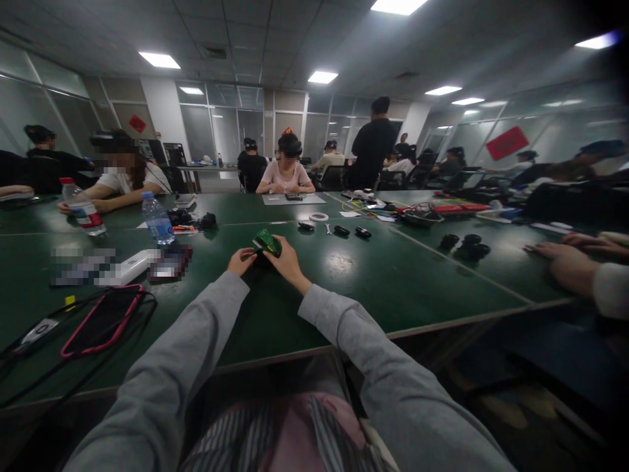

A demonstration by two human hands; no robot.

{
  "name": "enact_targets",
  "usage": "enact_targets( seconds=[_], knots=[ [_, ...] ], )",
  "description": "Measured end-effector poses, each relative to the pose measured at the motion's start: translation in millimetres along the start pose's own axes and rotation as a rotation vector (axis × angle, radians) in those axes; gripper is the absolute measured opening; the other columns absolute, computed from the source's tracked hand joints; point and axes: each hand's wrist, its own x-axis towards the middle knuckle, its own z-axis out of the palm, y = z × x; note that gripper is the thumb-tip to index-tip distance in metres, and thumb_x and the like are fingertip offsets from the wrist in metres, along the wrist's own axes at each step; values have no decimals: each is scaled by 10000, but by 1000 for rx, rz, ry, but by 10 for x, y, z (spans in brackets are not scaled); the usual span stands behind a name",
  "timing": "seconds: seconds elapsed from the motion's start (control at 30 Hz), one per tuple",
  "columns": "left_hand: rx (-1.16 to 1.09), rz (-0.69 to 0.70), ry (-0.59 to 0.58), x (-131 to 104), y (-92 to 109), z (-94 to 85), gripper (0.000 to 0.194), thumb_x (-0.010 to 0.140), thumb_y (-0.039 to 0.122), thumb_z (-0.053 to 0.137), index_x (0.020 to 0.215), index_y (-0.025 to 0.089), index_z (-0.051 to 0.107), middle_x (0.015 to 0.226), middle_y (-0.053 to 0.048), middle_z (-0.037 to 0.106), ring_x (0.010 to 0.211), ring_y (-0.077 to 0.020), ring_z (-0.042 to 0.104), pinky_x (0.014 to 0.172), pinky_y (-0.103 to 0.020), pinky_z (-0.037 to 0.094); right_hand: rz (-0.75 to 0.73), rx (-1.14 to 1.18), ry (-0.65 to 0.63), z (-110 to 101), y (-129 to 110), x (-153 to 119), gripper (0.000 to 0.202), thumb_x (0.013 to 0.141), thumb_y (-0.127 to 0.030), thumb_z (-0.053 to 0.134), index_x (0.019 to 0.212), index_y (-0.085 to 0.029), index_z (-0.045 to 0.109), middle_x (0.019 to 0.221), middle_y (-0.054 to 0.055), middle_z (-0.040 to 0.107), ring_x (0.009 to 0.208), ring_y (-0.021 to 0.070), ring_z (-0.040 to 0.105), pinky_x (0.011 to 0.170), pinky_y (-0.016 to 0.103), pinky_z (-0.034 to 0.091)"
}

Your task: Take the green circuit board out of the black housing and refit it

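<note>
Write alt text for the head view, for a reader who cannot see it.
The wearer's right hand holds a green circuit board, the left hand at its edge, over a green table. A red-capped bottle and a blue-capped bottle are at left; a person in pink sits opposite.

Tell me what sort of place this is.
Probably a shared electronics workroom: the hands hold a green circuit board, tangled cables lie on the long green table, and several people sit working around.

A bottle [158, 221] stands on the table [278, 321] behind a phone [105, 321] (both left of the circuit board [269, 242]); a wrench [328, 229] lies right.
</note>
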Motion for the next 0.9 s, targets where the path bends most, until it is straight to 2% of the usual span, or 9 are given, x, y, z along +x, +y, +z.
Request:
enact_targets(
  seconds=[0.2, 0.33, 0.57, 0.73, 0.9],
  knots=[
    [33, 6, -27, -74, 107, 9, 324, 591, 215, 766, 876, 145, 630, 871, -90, 659, 776, -178, 613, 601, -261, 484, -18, -68, -67, 23, 114, -16, 548, 763, -370, 632, 1257, -190, 477, 1244, 100, 539, 1145, 221, 509, 999, 398, 380],
    [-18, -31, -31, -104, 169, 12, 324, 560, 185, 780, 847, 143, 636, 857, -92, 664, 786, -193, 617, 579, -259, 489, -24, -65, -81, 34, 167, -12, 559, 759, -350, 639, 1271, -203, 472, 1257, 95, 533, 1156, 216, 504, 1006, 400, 376],
    [-84, -68, -16, -104, 181, 26, 321, 529, 119, 789, 806, 140, 627, 838, -96, 666, 850, -226, 621, 649, -307, 508, -69, -88, -141, 25, 178, -20, 579, 758, -374, 638, 1283, -198, 470, 1258, 101, 535, 1172, 215, 495, 1002, 396, 384],
    [-58, -40, -52, -98, 151, 16, 361, 528, 160, 797, 856, 148, 646, 828, -79, 666, 775, -199, 620, 651, -306, 495, -96, -68, -169, -17, 217, -11, 563, 755, -328, 641, 1279, -197, 480, 1257, 99, 539, 1171, 207, 503, 1017, 393, 374],
    [-122, -83, -66, -79, 156, 4, 356, 532, 118, 783, 863, 146, 657, 796, -61, 663, 644, -148, 590, 605, -277, 459, -123, -47, -209, -99, 203, -9, 561, 750, -296, 650, 1281, -203, 492, 1231, 95, 557, 1150, 206, 519, 1001, 391, 389]
  ],
)
